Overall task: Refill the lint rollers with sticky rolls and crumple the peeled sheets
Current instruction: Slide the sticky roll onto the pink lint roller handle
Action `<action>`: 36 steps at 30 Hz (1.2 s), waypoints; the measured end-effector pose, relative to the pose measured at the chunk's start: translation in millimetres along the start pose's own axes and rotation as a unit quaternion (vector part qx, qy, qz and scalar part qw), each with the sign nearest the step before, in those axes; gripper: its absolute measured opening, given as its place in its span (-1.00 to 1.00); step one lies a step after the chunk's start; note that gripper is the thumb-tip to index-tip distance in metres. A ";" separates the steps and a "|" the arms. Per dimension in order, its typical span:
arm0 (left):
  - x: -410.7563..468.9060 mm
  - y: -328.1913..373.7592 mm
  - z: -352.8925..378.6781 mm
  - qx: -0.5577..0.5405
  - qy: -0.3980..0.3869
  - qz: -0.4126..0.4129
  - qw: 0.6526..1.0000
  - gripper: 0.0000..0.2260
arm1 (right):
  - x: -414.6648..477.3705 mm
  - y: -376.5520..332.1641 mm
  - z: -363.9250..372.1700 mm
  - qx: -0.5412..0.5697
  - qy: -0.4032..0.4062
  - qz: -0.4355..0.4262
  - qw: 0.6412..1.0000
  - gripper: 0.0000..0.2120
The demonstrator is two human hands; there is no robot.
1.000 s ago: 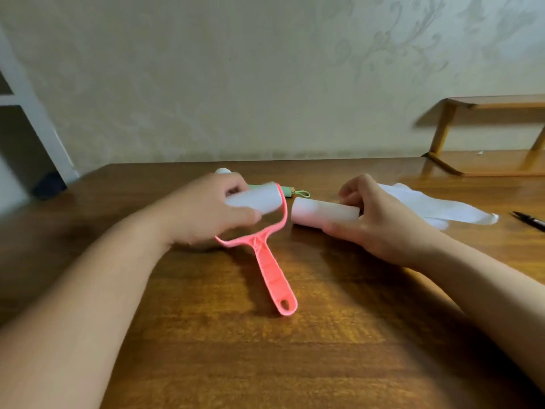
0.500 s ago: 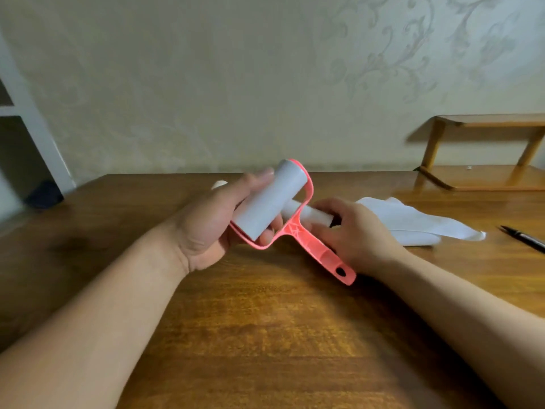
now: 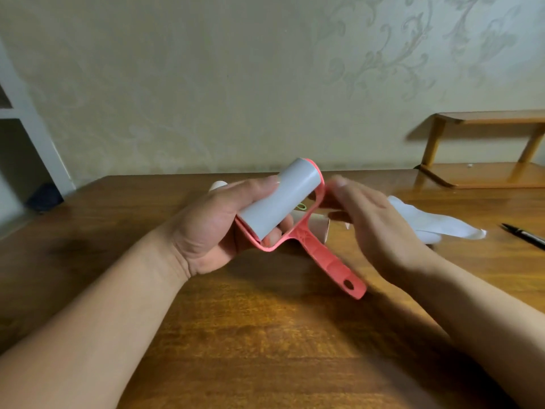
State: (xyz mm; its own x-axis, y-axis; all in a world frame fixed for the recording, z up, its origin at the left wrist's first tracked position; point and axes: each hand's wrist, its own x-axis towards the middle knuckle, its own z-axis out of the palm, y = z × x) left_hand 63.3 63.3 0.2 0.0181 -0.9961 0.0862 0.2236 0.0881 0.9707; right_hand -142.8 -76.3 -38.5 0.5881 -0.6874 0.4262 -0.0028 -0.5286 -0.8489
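Your left hand (image 3: 212,228) grips the sticky roll (image 3: 283,202) seated in the pink lint roller (image 3: 330,261), held tilted above the table (image 3: 265,335). Your right hand (image 3: 371,222) is blurred at the frame's far end, and I cannot tell whether it pinches it. A second roll (image 3: 320,228) lies just behind the handle, between your hands; peeled sheets (image 3: 442,225) and a pen (image 3: 525,236) lie beyond your right hand

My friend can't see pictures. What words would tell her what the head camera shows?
A person's left hand holds a pink lint roller, loaded with a grey-white roll, above a wooden table, while the blurred right hand is at its far end. Behind lie another roll, white sheets and a pen.
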 end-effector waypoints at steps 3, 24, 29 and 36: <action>5.0 -6.0 7.2 0.050 0.015 0.027 0.998 -0.62 | -3.4 -12.9 -6.3 0.183 -0.060 0.023 0.981 -0.48; 7.4 -18.2 23.7 0.310 0.111 0.126 0.936 -0.29 | -7.7 -23.0 -21.5 0.223 -0.112 0.007 0.968 -0.81; 7.4 -14.7 25.4 0.163 0.072 0.094 0.979 -0.65 | -4.9 -24.9 -28.1 0.282 -0.131 0.021 0.950 -0.70; 3.2 -10.8 28.3 0.082 0.028 0.030 0.996 -0.55 | -4.7 -36.3 -28.8 0.321 -0.148 0.019 0.935 -0.87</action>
State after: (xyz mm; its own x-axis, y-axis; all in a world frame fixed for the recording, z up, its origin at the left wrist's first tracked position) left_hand 33.4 59.2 -3.7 0.0814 -0.9872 0.1371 0.0585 0.1421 0.9881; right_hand -168.7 -68.2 -0.7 0.7965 -0.4808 0.3666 0.4015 -0.0328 -0.9153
